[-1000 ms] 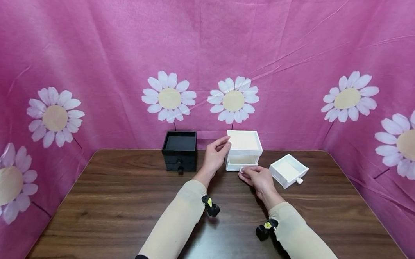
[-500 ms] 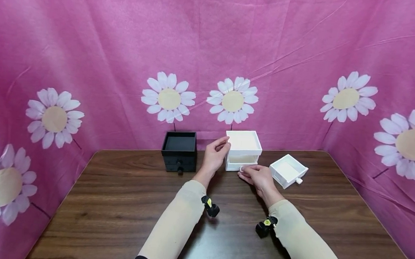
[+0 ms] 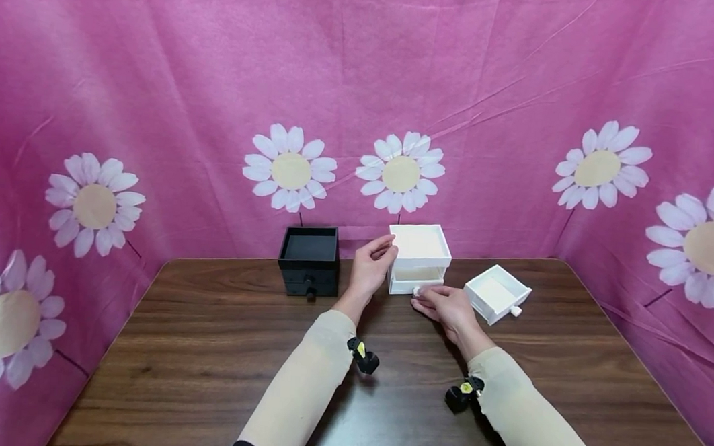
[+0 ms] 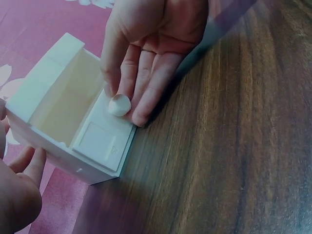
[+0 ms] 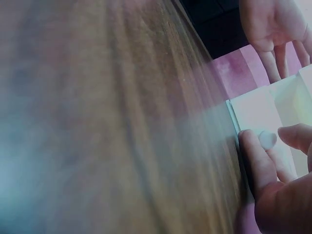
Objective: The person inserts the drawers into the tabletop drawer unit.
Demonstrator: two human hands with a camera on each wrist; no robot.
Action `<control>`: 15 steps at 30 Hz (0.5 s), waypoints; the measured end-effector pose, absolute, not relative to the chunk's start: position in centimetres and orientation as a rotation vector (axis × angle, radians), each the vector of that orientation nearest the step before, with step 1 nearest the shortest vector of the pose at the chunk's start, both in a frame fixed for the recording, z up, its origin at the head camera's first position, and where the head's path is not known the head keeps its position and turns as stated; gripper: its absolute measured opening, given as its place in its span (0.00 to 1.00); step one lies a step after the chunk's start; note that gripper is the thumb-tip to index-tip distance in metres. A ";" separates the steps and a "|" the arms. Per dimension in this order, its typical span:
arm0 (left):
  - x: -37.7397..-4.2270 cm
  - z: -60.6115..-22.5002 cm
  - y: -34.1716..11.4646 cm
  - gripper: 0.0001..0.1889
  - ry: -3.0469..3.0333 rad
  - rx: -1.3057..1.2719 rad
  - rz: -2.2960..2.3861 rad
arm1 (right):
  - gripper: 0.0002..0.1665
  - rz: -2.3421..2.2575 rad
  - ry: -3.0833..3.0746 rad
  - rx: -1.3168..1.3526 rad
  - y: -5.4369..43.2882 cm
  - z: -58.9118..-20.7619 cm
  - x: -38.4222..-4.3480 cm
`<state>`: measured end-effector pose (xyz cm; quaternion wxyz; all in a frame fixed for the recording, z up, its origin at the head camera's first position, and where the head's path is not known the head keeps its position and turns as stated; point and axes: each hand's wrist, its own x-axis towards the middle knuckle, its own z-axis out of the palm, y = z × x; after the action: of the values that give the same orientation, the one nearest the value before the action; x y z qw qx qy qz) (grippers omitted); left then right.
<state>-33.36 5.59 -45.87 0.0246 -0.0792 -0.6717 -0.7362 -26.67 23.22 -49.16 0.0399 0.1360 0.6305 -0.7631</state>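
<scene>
A small white drawer cabinet (image 3: pixel 427 262) stands at the back of the table, an opening showing in its upper level. Its lower drawer (image 4: pixel 100 141) lies flush or nearly so in the body, with a round white knob (image 4: pixel 119 105) on the front. My right hand (image 3: pixel 449 309) has the knob between thumb and fingers. At the cabinet's left side, my left hand (image 3: pixel 368 271) touches the wall with extended fingers; in the left wrist view these fingertips (image 4: pixel 36 163) lie against the side. To the right, a detached white drawer (image 3: pixel 491 297) with a knob sits angled on the table.
A black drawer cabinet (image 3: pixel 296 279) with dark knobs stands left of the white one. The brown wood-grain table (image 3: pixel 204 363) stretches toward me. Behind and at both sides hangs a pink cloth (image 3: pixel 207 74) with daisies.
My right hand has shifted very slightly right, and more of the knob shows in the head view. My left hand and both cabinets stay in place.
</scene>
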 end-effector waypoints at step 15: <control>-32.9 -45.7 5.5 0.17 -2.070 -0.267 -2.256 | 0.24 -2.237 2.030 0.291 26.4 -47.8 -22.6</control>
<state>-32.88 5.53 -45.75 0.0339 -0.0868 -0.6731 -0.7336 -22.64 26.42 -47.76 0.0533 0.0959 0.6679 -0.7361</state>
